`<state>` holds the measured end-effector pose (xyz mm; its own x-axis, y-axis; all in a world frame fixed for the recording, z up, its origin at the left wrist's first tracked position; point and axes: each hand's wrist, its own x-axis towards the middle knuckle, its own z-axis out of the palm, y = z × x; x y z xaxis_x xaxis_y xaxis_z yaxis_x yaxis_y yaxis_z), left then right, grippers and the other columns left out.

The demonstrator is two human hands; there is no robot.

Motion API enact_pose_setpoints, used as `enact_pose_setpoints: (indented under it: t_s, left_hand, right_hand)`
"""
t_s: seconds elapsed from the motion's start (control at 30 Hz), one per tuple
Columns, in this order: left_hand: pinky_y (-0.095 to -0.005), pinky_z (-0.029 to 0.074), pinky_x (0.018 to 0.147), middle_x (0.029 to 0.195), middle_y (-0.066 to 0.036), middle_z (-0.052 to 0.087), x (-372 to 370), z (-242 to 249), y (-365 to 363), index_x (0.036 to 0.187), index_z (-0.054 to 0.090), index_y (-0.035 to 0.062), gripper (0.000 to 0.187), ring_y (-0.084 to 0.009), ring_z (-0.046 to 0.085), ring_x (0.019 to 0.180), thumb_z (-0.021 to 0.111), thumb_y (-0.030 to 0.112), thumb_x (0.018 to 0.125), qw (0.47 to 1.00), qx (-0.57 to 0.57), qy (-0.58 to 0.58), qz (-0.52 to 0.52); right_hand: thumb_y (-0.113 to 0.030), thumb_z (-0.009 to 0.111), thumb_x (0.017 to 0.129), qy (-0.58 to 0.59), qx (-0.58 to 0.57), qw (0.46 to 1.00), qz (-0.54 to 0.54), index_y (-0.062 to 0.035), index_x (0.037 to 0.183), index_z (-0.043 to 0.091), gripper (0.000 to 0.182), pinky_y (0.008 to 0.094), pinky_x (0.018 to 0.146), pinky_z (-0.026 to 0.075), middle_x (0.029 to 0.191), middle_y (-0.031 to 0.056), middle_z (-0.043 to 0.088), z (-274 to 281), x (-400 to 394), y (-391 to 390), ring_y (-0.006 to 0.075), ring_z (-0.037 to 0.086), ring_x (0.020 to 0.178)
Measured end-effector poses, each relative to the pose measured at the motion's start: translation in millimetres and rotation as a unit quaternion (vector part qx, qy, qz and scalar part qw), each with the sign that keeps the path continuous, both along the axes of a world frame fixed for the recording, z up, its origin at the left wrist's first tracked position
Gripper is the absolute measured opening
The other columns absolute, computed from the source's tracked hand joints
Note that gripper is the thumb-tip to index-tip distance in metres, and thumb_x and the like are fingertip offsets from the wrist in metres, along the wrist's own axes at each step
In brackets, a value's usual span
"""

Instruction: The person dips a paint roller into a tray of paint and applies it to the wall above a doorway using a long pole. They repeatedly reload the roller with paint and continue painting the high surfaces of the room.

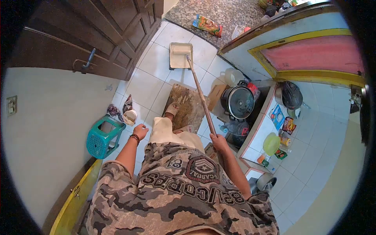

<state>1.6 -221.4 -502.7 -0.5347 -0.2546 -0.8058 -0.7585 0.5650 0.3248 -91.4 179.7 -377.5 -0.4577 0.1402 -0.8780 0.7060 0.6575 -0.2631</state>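
My right hand (pixel 218 141) is closed round the lower part of a long wooden pole (pixel 201 96). The pole belongs to a paint roller (pixel 182 51), whose cream-coloured head rests in a paint tray (pixel 172 62) on the floor ahead. Cream paint coats the tray's inside. My left hand (pixel 141 131) hangs loosely at my side with nothing visible in it, its fingers only partly showing. Close to it are a small white tub (pixel 129 116) and a teal plastic stool (pixel 101 144). My feet are on a stained brown board (pixel 189 105).
A dark wooden door (pixel 117 43) stands at the upper left. Along the right are a large lidded pot (pixel 240 102), a plastic water bottle (pixel 236 127) and a tiled counter (pixel 256 145) with a green bowl (pixel 271 144) and packets. A colourful packet (pixel 207 25) lies on the pebbled floor beyond.
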Motion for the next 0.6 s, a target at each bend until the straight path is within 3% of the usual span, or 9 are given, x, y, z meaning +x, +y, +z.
enact_pose_setpoints:
  t_s: [0.33, 0.4, 0.47, 0.6]
  left_hand:
    - [-0.0373, 0.045, 0.085, 0.101, -0.019, 0.062, -9, 11, 1, 0.099, 0.062, 0.0043, 0.037, -0.0316, 0.058, 0.097, 0.065, 0.031, 0.073, 1.0, 0.009, 0.018, -0.007]
    - [-0.0373, 0.045, 0.086, 0.101, -0.019, 0.062, -8, 11, -3, 0.099, 0.062, 0.0044, 0.037, -0.0317, 0.058, 0.097, 0.065, 0.031, 0.073, 1.0, 0.006, 0.016, -0.015]
    - [-0.0375, 0.045, 0.086, 0.102, -0.018, 0.062, -10, 15, -5, 0.099, 0.062, 0.0045, 0.037, -0.0316, 0.058, 0.098, 0.064, 0.031, 0.074, 1.0, 0.005, -0.002, -0.016]
    - [-0.0377, 0.045, 0.086, 0.102, -0.019, 0.062, -14, 18, -7, 0.099, 0.062, 0.0039, 0.037, -0.0313, 0.058, 0.099, 0.064, 0.032, 0.074, 1.0, -0.007, -0.004, -0.03]
  right_hand:
    - [-0.043, 0.055, 0.083, 0.01, 0.012, 1.0, -0.007, 0.0019, 0.083, 0.055, 0.045, 0.0378, 0.049, 0.047, 0.065, 0.0125, 0.058, -2, 7, -8, 0.0246, 0.058, 0.052]
    - [-0.042, 0.053, 0.085, 0.023, 0.021, 1.0, 0.003, 0.0022, 0.082, 0.055, 0.044, 0.039, 0.05, 0.047, 0.066, 0.0151, 0.059, 3, 14, -10, 0.0265, 0.06, 0.054]
    - [-0.041, 0.052, 0.086, 0.043, 0.021, 0.998, 0.028, 0.0024, 0.082, 0.055, 0.044, 0.0395, 0.051, 0.047, 0.067, 0.0167, 0.059, -29, 35, 8, 0.0271, 0.062, 0.056]
    - [-0.039, 0.051, 0.087, 0.054, 0.028, 0.996, 0.064, 0.0033, 0.081, 0.054, 0.043, 0.0405, 0.052, 0.047, 0.071, 0.0204, 0.06, -15, 36, 5, 0.0287, 0.064, 0.062]
